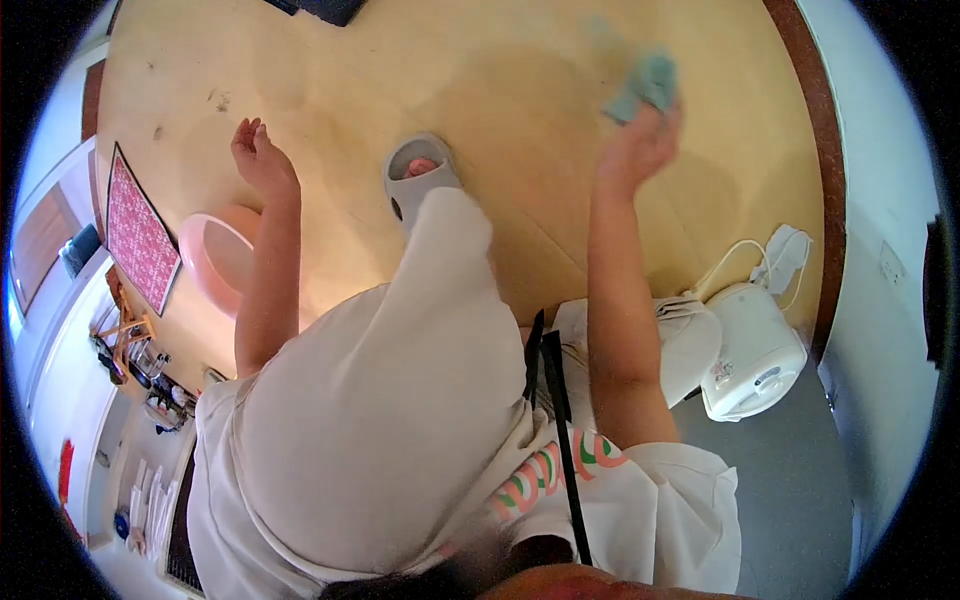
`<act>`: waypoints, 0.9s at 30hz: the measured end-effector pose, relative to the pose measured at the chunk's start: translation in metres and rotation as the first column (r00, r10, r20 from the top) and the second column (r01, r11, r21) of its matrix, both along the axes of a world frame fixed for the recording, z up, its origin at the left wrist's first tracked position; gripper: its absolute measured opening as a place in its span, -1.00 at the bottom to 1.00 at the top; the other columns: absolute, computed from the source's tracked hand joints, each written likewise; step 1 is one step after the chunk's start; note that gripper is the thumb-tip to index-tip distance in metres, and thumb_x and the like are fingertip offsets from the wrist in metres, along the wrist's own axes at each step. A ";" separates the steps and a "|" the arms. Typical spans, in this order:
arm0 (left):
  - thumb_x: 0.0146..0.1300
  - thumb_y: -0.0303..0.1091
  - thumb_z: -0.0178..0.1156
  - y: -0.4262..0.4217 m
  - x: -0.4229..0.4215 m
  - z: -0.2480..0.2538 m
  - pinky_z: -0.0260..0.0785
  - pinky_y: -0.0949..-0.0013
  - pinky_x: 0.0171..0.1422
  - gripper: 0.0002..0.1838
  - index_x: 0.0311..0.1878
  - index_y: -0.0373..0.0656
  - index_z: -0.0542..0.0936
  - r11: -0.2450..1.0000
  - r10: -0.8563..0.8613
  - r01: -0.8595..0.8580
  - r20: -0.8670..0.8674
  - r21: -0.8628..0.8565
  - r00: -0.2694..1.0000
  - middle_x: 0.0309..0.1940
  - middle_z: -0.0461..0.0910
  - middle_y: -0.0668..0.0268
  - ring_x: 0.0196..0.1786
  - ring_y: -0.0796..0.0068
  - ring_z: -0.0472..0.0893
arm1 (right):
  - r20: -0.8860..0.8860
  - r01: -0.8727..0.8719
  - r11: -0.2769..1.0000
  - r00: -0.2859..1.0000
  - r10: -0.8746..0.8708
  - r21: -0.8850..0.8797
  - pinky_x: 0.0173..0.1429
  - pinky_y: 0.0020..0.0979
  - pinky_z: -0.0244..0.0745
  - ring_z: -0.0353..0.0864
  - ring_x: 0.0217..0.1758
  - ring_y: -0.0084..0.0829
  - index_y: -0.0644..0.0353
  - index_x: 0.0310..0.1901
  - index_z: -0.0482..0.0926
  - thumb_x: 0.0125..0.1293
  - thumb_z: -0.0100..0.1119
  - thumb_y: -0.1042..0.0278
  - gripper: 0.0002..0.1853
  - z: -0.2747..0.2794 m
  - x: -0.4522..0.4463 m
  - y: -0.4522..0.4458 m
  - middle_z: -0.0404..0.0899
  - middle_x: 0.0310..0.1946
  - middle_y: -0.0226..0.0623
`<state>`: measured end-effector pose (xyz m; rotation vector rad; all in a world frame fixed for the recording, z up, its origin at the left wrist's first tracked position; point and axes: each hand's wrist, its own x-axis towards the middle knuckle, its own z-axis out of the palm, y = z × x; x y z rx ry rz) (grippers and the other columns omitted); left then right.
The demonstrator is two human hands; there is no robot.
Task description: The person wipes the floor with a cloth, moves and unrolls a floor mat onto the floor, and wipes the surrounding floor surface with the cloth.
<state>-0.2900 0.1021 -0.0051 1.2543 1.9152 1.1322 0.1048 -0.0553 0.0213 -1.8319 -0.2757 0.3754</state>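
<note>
My right hand point(640, 150) is closed around a light green cloth point(645, 85), which is bunched up and slightly blurred over the tan floor point(520, 110). My left hand point(265, 165) is raised to the left with its fingers loosely bent and nothing visible in them. Below and left of it is a pink basin point(195, 250), partly hidden by my left forearm. Between the hands, my foot in a grey slipper point(420, 185) rests on the floor.
A white electric kettle-like appliance point(755, 350) with a cord point(735, 255) stands at the right by the wall. A red patterned mat point(140, 230) lies at the left. Cluttered items and a small wooden rack point(128, 335) are at the lower left. A dark object point(330, 8) sits at the top.
</note>
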 end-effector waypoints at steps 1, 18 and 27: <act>0.37 -0.53 0.07 0.000 0.002 -0.002 0.38 0.38 0.27 -0.68 0.16 -0.35 0.44 1.000 0.003 -0.003 0.027 -0.011 1.000 0.04 0.56 0.12 0.12 0.36 0.54 | 0.130 0.228 0.973 0.965 -0.229 0.018 0.12 -0.33 0.47 0.56 0.00 -0.35 0.35 0.11 0.55 0.34 -0.01 0.38 -0.63 -0.009 0.009 -0.010 0.62 -0.02 -0.22; 0.38 -0.48 0.04 -0.004 0.064 0.013 0.36 0.34 0.21 -0.74 0.10 -0.30 0.47 0.979 0.190 -0.160 0.277 -0.128 0.942 -0.04 0.55 0.21 0.05 0.41 0.53 | 0.050 -0.924 0.382 0.381 0.923 -0.018 0.30 -0.11 0.40 0.50 0.25 -0.09 0.09 0.22 0.51 0.26 0.11 0.43 -0.55 -0.051 -0.228 0.115 0.52 0.21 -0.14; 0.39 -0.36 0.08 0.000 0.006 0.001 0.42 0.33 0.13 -0.73 0.12 -0.13 0.50 0.895 0.424 -0.318 0.375 -0.312 0.825 -0.04 0.62 0.29 -0.01 0.38 0.61 | -0.011 -0.485 0.825 0.864 0.504 -0.290 0.26 -0.08 0.42 0.44 0.30 -0.01 0.24 0.29 0.42 0.35 0.18 0.18 -0.46 -0.042 -0.150 0.158 0.44 0.27 -0.01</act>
